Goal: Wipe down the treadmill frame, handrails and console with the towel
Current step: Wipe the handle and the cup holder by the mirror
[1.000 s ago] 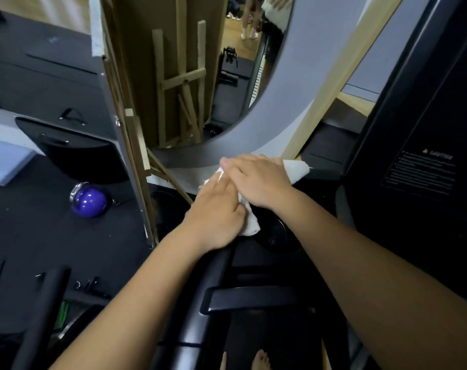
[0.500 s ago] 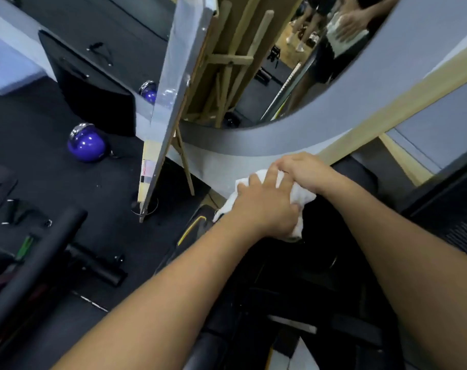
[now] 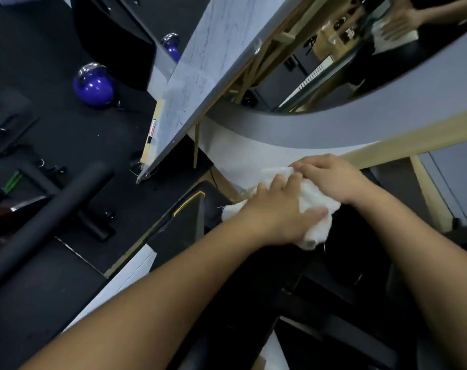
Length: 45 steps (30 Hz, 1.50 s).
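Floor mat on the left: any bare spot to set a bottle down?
Bare mat lies between the purple kettlebell, the leaning board and the black roller. Crowded: far left by the green-handled gear, and around the towel, held by left hand and right hand.

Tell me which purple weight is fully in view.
The nearer purple weight, out on the black floor left of the leaning grey board. The other weight sits farther back, partly hidden by that board's edge.
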Motion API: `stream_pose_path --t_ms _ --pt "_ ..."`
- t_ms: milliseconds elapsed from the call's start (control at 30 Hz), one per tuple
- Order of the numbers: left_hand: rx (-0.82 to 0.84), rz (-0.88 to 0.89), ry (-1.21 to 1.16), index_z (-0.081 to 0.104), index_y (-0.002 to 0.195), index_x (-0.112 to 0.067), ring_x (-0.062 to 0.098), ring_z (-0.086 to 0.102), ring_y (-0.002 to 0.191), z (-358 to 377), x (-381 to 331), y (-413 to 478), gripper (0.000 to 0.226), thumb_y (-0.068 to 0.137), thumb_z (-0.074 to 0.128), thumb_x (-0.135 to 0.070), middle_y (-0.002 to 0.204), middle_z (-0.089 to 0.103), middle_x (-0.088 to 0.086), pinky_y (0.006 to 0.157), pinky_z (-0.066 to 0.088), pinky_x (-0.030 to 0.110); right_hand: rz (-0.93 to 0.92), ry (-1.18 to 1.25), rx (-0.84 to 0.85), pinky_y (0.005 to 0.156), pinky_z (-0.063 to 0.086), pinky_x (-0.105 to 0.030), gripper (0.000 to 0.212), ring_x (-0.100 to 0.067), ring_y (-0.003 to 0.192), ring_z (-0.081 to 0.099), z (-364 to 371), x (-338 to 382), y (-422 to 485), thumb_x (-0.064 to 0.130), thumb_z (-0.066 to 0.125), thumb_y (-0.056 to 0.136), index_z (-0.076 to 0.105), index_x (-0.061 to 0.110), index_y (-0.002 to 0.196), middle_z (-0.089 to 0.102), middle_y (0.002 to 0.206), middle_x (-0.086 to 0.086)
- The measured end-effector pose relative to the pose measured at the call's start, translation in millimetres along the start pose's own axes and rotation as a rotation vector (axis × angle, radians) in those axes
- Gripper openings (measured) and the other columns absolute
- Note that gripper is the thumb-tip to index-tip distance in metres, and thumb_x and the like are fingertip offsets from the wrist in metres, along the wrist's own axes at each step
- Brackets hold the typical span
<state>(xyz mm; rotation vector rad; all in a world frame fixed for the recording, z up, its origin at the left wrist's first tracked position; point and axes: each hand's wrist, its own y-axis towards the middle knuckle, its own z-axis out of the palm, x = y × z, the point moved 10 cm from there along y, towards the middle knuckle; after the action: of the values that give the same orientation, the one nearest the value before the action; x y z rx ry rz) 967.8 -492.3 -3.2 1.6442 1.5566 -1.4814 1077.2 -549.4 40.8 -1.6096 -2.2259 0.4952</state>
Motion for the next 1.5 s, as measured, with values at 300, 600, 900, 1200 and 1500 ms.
stream_pose_path --t_ms 300,600,900,1200,1500 --pt "-0.118 0.051 0.118 -0.001 0.154 -0.001 0.035 0.002 0.15 8.0 13.3 -79.7 0.072 0.101 0.016 -0.047 0.161 0.003 0.025 0.123 0.006 0.045 -0.132 -0.368 0.06 0.116 0.024 -0.04 0.053 -0.011 0.136 0.037 24.8 43.1 -44.3 0.065 0.021 0.085 0.053 0.054 0.126 0.047 0.142 0.023" --pt "0.091 -0.022 -0.177 0.015 0.156 -0.006 0.036 0.011 0.15 3.1 45.5 -32.6 0.074 0.101 0.022 -0.056 0.162 0.013 0.02 0.119 0.013 0.044 0.131 -0.484 0.579 0.095 0.039 -0.033 0.037 -0.026 0.121 0.051 68.3 68.2 -3.4 0.035 0.031 0.102 0.059 0.025 0.124 0.056 0.135 -0.004" --pt "0.021 -0.079 -0.099 0.014 0.151 -0.008 0.048 0.031 0.137 14.5 89.0 -102.8 0.051 0.102 0.016 -0.022 0.15 0.022 0.037 0.107 0.032 0.051 -0.115 -0.871 0.643 0.112 0.025 -0.043 0.048 -0.021 0.137 0.035 119.0 106.6 -28.4 0.054 0.02 0.094 0.042 0.051 0.136 0.038 0.151 0.017" --pt "0.097 -0.139 -0.228 0.024 0.151 -0.019 0.038 0.022 0.142 23.3 101.8 -107.8 0.051 0.105 0.021 -0.042 0.155 0.018 0.023 0.1 0.03 0.037 -0.267 -0.801 0.551 0.11 0.025 -0.041 0.047 -0.017 0.132 0.038 120.5 133.8 -55.7 0.058 0.019 0.091 0.047 0.054 0.128 0.048 0.142 0.017" --pt "0.1 -0.185 -0.257 0.011 0.156 -0.014 0.042 0.021 0.143 9.2 54.9 -23.0 0.081 0.095 0.022 -0.066 0.161 0.012 0.019 0.112 0.025 0.054 0.141 -0.311 0.415 0.099 0.046 -0.04 0.049 -0.017 0.102 0.061 42.9 41.6 7.6 0.063 0.043 0.062 0.071 0.037 0.092 0.068 0.106 0.009"
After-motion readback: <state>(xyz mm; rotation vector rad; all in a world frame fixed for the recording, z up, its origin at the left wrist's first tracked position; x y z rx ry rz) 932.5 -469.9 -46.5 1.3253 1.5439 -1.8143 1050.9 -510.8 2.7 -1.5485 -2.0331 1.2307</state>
